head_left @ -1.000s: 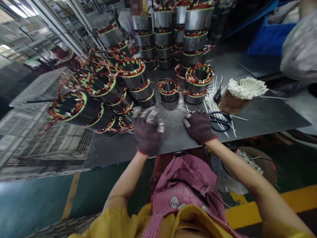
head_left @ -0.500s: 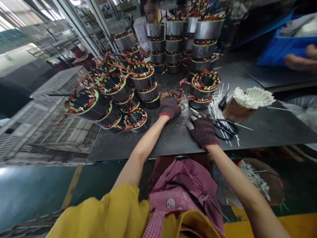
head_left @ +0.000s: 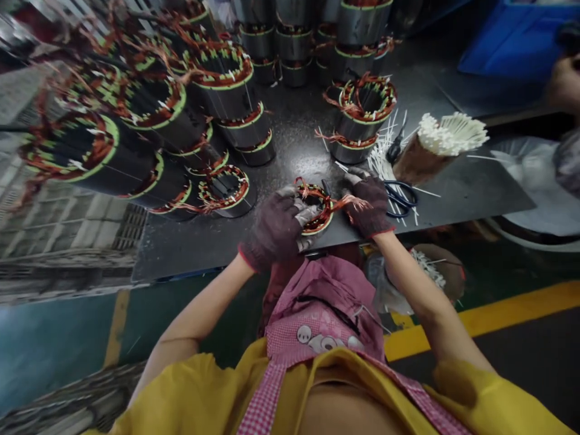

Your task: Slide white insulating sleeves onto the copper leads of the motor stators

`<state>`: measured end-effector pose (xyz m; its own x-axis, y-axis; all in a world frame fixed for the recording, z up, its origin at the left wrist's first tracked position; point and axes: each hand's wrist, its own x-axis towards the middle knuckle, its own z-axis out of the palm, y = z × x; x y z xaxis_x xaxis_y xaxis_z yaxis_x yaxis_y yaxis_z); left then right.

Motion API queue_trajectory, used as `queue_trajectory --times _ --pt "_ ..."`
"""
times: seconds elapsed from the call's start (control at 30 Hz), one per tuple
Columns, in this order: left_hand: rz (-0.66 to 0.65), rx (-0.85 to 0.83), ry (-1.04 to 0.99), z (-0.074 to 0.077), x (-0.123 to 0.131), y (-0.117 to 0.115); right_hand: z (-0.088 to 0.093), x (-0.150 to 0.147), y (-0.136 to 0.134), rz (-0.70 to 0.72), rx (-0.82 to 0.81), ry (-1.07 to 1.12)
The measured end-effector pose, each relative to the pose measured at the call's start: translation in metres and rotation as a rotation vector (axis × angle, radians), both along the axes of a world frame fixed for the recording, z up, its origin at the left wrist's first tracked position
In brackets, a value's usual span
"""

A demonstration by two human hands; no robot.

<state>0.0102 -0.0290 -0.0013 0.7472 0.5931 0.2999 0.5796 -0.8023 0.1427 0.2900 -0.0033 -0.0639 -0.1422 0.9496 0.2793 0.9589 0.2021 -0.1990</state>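
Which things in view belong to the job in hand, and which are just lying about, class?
Likely the job's:
- wire coil, gripped by the left hand
- white strips and scissors, near the right hand

Probably just about:
- blue bin
- grey crate

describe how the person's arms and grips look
Left grip and right grip wear matching dark brownish-purple gloves with pale grey fingertips and red cuff edges. Forearms are bare, below loose, plain yellow sleeves.
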Motion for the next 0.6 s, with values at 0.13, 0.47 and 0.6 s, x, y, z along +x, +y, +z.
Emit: queue_trajectory --times 0.13,0.47,0.6 --pt "0.218 0.107 -0.361 -0.031 0.016 -0.030 0.015 0.009 -0.027 0.135 -0.014 0.092" --pt "0.184 0.098 -0.817 -0.056 0.012 -0.022 0.082 -0.019 0.005 0.261 0.026 0.285" --pt "0.151 0.070 -0.789 -0.060 0.002 -0.008 0.099 -0.044 0.046 0.594 -0.276 0.208"
